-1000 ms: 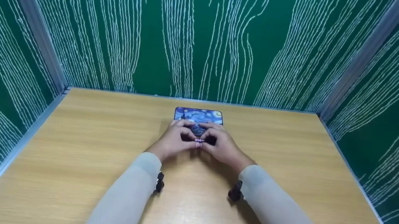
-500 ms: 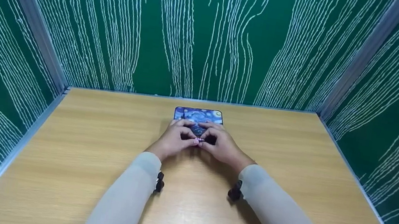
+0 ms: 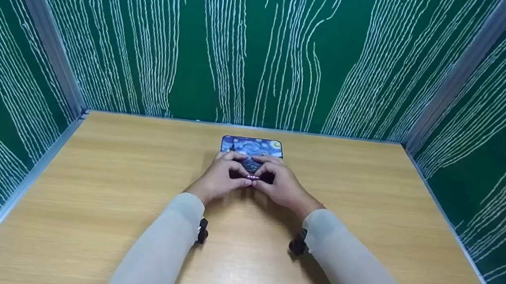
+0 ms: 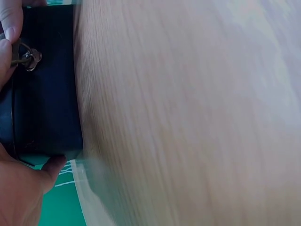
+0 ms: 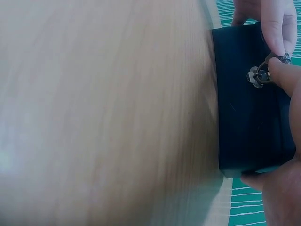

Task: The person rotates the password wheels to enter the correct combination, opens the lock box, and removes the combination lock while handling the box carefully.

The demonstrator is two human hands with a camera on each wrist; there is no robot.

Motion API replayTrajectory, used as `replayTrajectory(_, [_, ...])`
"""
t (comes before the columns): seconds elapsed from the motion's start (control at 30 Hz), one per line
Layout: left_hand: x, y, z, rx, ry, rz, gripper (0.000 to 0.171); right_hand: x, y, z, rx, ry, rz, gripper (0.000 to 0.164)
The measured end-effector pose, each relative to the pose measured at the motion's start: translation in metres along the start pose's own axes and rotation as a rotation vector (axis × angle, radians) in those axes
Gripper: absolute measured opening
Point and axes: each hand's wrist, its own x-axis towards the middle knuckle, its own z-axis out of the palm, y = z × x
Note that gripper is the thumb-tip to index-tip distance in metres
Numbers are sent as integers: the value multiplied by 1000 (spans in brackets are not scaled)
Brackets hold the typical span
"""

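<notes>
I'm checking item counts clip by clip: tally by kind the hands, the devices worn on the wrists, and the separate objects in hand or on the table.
Hands: 2 (left hand, right hand)
Dark wrist devices: 2
Box with a painted lid: 1
Padlock on the box's clasp: 1
Total: 6

Green walls [image 3: 333, 74] with white lines, wooden table [image 3: 128, 168]
</notes>
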Motion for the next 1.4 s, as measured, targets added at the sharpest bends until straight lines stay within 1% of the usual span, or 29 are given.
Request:
replayTrajectory(0.2, [0, 1, 0, 4, 3, 4, 9, 1, 0, 0, -14, -5, 10, 6])
replayTrajectory(0.57, [-2, 2, -1, 1, 21, 17, 9, 1, 0, 1, -16, 2, -8, 8])
replayTrajectory(0.73, [-2, 1, 0, 7, 21, 25, 8, 1, 3, 1, -19, 1, -13, 6])
replayTrajectory(1.13, [-1, 2, -1, 13, 7, -7, 9, 0, 2, 2, -13, -4, 12, 6])
replayTrajectory(1.27, [-1, 2, -1, 8, 12, 1, 10, 0, 2, 1, -10, -4, 21, 5])
replayTrajectory(1.4, [-1, 1, -1, 2, 18, 13, 9, 1, 2, 1, -13, -3, 11, 6])
